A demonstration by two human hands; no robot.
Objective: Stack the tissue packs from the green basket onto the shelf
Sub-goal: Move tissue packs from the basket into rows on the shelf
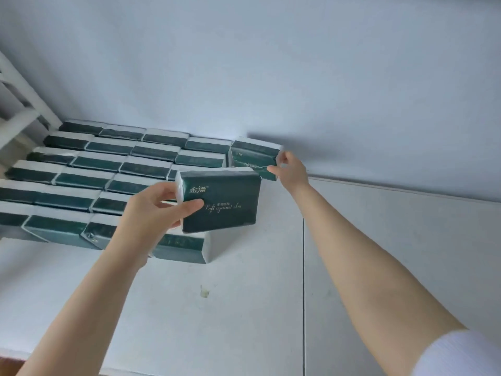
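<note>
Holds in the left hand (154,210), pinched by its left end, a dark green tissue pack (219,202) with white edges and gold lettering, raised over the stacked rows of packs (95,172). Grasps with the right hand (288,168) a second pack (253,158) at the back row's right end, near the pale wall (271,63). Underneath, a white shelf board (244,308) with a seam and a small stain.

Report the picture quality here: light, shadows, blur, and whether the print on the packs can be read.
Head view: soft, even, bluish light, no glare; a smeared dark shadow on the wall beside the far pack pinched by the right hand; script on the held pack in the left hand readable; stacked rows at left blurred; wide-angle tilt to the shelf.
</note>
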